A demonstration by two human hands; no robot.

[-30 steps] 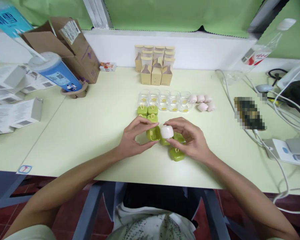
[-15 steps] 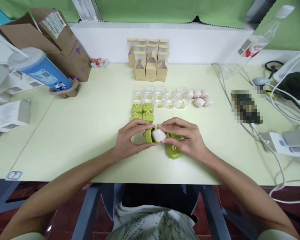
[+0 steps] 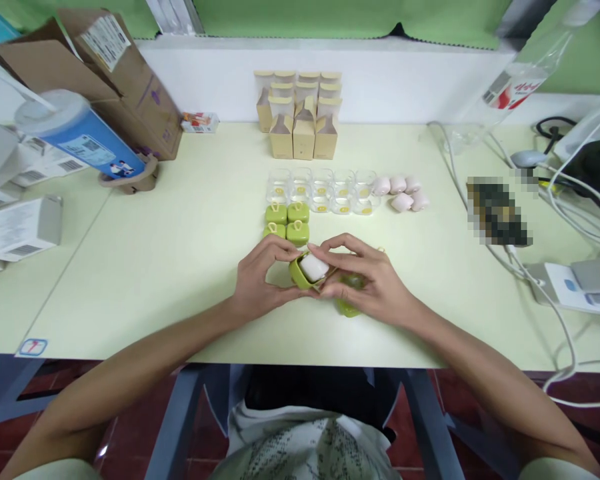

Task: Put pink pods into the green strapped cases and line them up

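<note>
Between my two hands is a small green case (image 3: 297,275), its opening facing up and to the right. A small white rounded piece (image 3: 315,267) sits partly inside it. My left hand (image 3: 263,277) grips the case's left side between thumb and fingers. The thumb and fingers of my right hand (image 3: 370,277) pinch its right edge, close to the white piece. Under my right hand lies another green case (image 3: 349,307), mostly covered. Several closed green cases with yellow loops (image 3: 297,232) stand together just beyond my left fingers.
Clear plastic cups with yellow spots (image 3: 321,190) stand in two rows, beside several pale pink rounded pieces (image 3: 403,202). Open tan boxes (image 3: 304,139) line the wall. A cardboard box (image 3: 145,107) and blue cup (image 3: 97,143) are left; cables (image 3: 545,300) and a bottle (image 3: 513,90) right.
The green case has turned in my hands, so its opening and the white piece tilt more upward. My right fingers have shifted slightly along its edge.
</note>
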